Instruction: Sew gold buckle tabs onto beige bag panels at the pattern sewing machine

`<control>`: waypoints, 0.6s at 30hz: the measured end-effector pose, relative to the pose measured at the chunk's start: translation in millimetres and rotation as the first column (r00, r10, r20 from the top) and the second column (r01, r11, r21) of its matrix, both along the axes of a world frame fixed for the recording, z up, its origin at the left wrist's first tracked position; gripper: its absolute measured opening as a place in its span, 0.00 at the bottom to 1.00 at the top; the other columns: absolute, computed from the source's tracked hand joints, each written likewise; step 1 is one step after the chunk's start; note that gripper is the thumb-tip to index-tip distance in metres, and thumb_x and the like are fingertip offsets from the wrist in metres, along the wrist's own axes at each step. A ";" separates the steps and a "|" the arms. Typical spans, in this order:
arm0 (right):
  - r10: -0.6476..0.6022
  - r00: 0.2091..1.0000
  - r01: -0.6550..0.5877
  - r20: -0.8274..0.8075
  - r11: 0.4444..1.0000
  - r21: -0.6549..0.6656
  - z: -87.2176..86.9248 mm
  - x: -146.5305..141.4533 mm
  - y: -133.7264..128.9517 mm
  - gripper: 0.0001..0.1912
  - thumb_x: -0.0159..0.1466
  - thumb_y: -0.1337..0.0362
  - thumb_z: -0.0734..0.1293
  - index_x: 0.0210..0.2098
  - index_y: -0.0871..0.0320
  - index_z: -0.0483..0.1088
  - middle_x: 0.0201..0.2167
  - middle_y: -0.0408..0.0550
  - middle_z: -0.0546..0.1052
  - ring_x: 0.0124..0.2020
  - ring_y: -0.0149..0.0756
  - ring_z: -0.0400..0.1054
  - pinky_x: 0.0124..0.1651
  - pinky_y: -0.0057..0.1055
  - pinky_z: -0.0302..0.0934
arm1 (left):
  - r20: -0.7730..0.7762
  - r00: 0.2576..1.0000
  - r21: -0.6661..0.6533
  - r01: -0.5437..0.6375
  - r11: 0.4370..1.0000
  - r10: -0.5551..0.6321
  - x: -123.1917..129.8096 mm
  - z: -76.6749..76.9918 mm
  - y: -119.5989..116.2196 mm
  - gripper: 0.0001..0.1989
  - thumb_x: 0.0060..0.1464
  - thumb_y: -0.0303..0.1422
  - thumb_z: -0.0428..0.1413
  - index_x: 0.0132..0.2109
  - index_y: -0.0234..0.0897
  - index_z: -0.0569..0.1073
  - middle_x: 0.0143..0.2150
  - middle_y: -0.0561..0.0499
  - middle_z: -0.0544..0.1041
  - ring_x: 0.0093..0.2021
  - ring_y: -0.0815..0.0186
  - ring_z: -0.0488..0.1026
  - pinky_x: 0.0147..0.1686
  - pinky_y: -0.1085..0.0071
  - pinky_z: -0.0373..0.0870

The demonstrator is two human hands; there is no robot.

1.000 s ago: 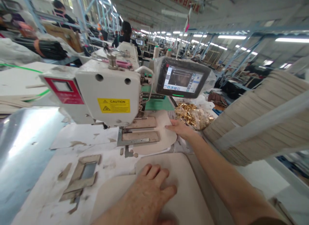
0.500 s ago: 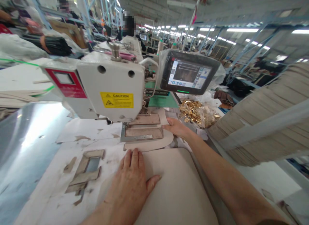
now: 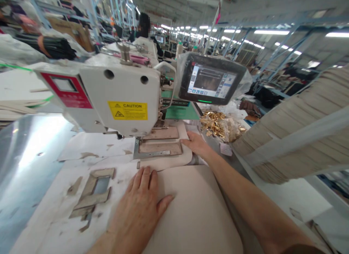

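My left hand (image 3: pixel 140 199) lies flat, fingers spread, on a large beige panel (image 3: pixel 196 206) with rounded corners. Beyond it, a smaller beige piece (image 3: pixel 163 162) with a rounded corner sits under the clamp frame (image 3: pixel 152 154) of a white sewing machine (image 3: pixel 120 86). My right hand (image 3: pixel 196 143) closes on the right edge of that smaller piece, thumb on top and part of its fingers out of sight. The needle area is mostly hidden behind the machine head.
A control screen (image 3: pixel 211 79) stands right of the machine head. Gold-coloured metal parts (image 3: pixel 214 123) are heaped behind my right hand. A stack of beige pieces (image 3: pixel 297 123) leans at right. A loose frame-shaped template (image 3: pixel 94 188) lies at left. Other people are further back.
The whole view has shifted slightly, so everything appears a little further left and up. Both hands stay at the same places on the beige pieces.
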State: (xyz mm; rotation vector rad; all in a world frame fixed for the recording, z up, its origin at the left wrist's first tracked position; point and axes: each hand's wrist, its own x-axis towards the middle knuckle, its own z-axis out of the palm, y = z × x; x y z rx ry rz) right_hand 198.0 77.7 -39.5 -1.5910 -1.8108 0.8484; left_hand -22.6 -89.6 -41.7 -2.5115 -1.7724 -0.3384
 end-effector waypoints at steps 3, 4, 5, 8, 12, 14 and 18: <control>-0.056 0.988 0.013 0.145 0.959 0.282 11.8 7.2 -22.7 0.22 0.61 0.62 0.66 0.54 0.60 0.66 0.42 0.54 0.75 0.38 0.41 0.69 0.44 0.38 0.64 | 0.030 0.998 -0.002 0.053 0.999 -0.053 -3.6 -0.2 1.2 0.31 0.59 0.52 0.45 0.57 0.33 0.71 0.60 0.32 0.70 0.62 0.41 0.64 0.55 0.43 0.69; -0.023 0.984 -0.040 0.177 0.938 0.345 16.7 9.9 -34.7 0.22 0.62 0.62 0.65 0.55 0.60 0.65 0.45 0.56 0.73 0.40 0.41 0.69 0.45 0.39 0.64 | 0.045 0.996 -0.012 0.079 0.997 -0.079 -4.7 -0.2 1.5 0.29 0.60 0.52 0.45 0.56 0.36 0.71 0.59 0.33 0.70 0.62 0.42 0.64 0.55 0.43 0.68; 0.037 0.977 -0.117 0.211 0.919 0.378 21.2 12.4 -48.1 0.19 0.63 0.63 0.65 0.54 0.59 0.66 0.46 0.56 0.73 0.42 0.42 0.68 0.47 0.40 0.63 | 0.060 0.993 -0.021 0.104 0.994 -0.103 -5.7 -0.3 1.7 0.27 0.60 0.51 0.45 0.55 0.37 0.72 0.59 0.35 0.70 0.62 0.42 0.64 0.54 0.42 0.68; 0.239 0.930 -0.324 0.280 0.894 0.311 28.6 18.5 -89.9 0.08 0.64 0.68 0.63 0.41 0.58 0.71 0.42 0.53 0.74 0.45 0.42 0.67 0.50 0.39 0.62 | 0.084 0.987 -0.024 0.142 0.990 -0.140 -6.9 -0.5 2.3 0.25 0.61 0.51 0.44 0.51 0.39 0.73 0.57 0.37 0.71 0.62 0.42 0.64 0.53 0.41 0.68; 0.318 0.917 -0.368 0.240 0.907 0.207 24.6 25.6 -128.0 0.10 0.60 0.76 0.61 0.34 0.57 0.71 0.38 0.50 0.73 0.41 0.37 0.69 0.46 0.34 0.64 | 0.067 0.988 -0.031 0.138 0.990 -0.136 -5.5 1.0 5.6 0.27 0.62 0.51 0.42 0.47 0.33 0.74 0.51 0.35 0.74 0.57 0.44 0.67 0.54 0.42 0.67; 0.336 0.916 -0.380 0.219 0.900 0.213 20.7 29.4 -135.3 0.11 0.58 0.77 0.61 0.32 0.57 0.71 0.37 0.50 0.74 0.41 0.37 0.69 0.44 0.33 0.65 | 0.052 0.990 -0.042 0.131 0.991 -0.128 -5.2 2.8 9.2 0.27 0.62 0.49 0.42 0.48 0.32 0.73 0.48 0.36 0.75 0.55 0.46 0.68 0.53 0.44 0.67; 0.235 0.927 -0.330 0.293 0.882 0.337 13.9 35.3 -131.5 0.12 0.58 0.74 0.64 0.41 0.59 0.72 0.53 0.58 0.71 0.56 0.46 0.65 0.57 0.43 0.61 | 0.009 0.992 -0.041 0.129 0.991 -0.129 -6.6 9.0 17.2 0.24 0.63 0.47 0.43 0.52 0.34 0.71 0.49 0.39 0.74 0.52 0.48 0.68 0.51 0.47 0.68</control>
